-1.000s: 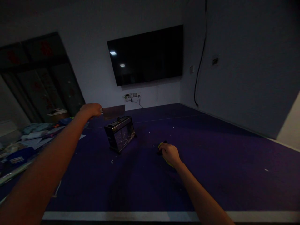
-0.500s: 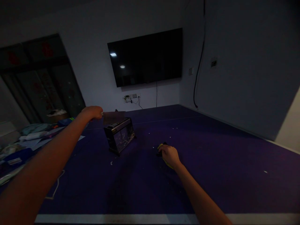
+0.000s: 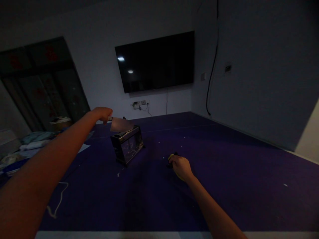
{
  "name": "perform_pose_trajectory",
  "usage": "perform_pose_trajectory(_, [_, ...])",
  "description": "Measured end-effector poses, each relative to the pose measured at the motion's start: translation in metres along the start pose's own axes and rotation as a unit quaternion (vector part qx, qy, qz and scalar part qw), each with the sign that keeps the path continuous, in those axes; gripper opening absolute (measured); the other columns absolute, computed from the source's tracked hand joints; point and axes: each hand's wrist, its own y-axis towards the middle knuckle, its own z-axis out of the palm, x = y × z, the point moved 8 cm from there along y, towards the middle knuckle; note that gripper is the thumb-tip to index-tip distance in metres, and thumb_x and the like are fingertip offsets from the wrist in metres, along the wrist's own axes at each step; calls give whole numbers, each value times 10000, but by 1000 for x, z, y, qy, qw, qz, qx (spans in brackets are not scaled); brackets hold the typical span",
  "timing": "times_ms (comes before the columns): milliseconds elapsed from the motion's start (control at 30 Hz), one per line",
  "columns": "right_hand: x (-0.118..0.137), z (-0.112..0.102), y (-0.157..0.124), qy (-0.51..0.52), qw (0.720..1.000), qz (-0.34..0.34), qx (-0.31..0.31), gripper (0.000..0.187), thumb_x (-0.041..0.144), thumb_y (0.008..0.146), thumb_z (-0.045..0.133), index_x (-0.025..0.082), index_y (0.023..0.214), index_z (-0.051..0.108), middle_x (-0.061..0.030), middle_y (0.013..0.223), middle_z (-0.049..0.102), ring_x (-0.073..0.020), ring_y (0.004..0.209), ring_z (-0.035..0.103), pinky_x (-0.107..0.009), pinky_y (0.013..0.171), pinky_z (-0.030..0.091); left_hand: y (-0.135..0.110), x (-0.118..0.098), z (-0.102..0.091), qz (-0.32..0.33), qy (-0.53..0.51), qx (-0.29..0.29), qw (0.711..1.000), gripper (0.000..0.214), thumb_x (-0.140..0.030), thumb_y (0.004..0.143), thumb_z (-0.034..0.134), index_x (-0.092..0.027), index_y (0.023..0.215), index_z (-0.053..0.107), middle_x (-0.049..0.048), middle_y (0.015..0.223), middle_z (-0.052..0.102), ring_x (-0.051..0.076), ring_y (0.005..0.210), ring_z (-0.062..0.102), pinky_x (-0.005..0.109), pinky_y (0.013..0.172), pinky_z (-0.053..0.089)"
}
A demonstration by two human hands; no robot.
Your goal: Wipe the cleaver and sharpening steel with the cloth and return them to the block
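My left hand (image 3: 102, 114) is closed round the grip of a cleaver (image 3: 121, 124), whose broad, flat blade points right. The blade hovers over, or partly overlaps, the top of a black box-shaped stand (image 3: 129, 145) with a clear side panel. From this angle I cannot tell whether it enters the top. A small dark knob shows behind the blade. Lower and to the right, my right hand (image 3: 181, 167) is closed on a yellow-and-black object (image 3: 170, 162). It rests on the purple surface, mostly covered by my fingers, so its kind is unclear.
The stand sits on a wide purple table (image 3: 224, 186) dotted with small white scraps. A pale cord (image 3: 61, 197) lies at the left, near papers (image 3: 84, 148) and piled cloth (image 3: 37, 136). A television (image 3: 157, 63) hangs on the wall behind. The room is dim.
My left hand has risen slightly and shifted right, and the cleaver's blade now tilts down toward the stand and catches more light. My right hand has stayed almost in place.
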Motion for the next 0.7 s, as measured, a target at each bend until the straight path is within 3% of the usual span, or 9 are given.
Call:
perform_pose_trajectory(100, [2, 1, 0, 1, 1000, -6, 1, 317, 80, 720, 400, 216, 741, 685, -10, 864, 697, -139, 753, 627, -217, 692, 407, 14, -11, -14, 21, 103, -14, 994, 272, -73, 504, 724, -149, 742, 617, 46, 728, 647, 241, 833, 589, 391, 834, 406])
perform_pose_trajectory(233, [6, 2, -1, 2, 1000, -18, 5, 310, 81, 716, 409, 220, 737, 685, -5, 865, 698, -142, 780, 628, -218, 715, 410, 28, -42, -38, 105, 182, -140, 968, 58, -107, 715, 607, -110, 770, 625, 41, 784, 646, 230, 1018, 507, 536, 1010, 188])
perform_pose_trajectory(333, [7, 3, -1, 5, 1000, -16, 13, 327, 77, 724, 398, 223, 746, 690, -5, 888, 699, -141, 801, 629, -218, 721, 411, 39, -60, -44, 131, 202, -225, 944, 127, -113, 787, 522, -113, 736, 638, 36, 789, 645, 232, 1084, 468, 573, 1037, 46])
perform_pose_trajectory(467, [5, 4, 0, 6, 1000, -4, 19, 334, 75, 725, 397, 226, 747, 694, -6, 890, 701, -140, 808, 630, -218, 717, 411, 58, -78, -35, 134, 234, -277, 922, 166, -133, 778, 522, -158, 762, 685, 55, 833, 653, 255, 1121, 463, 571, 1053, 9])
perform_pose_trajectory(700, [5, 6, -1, 19, 1000, -15, 19, 331, 63, 698, 404, 224, 742, 690, -3, 892, 699, -141, 827, 626, -220, 747, 412, 72, -118, 8, 175, 255, -281, 909, 256, -99, 748, 492, -208, 788, 720, 63, 860, 675, 243, 1103, 487, 525, 1090, 67])
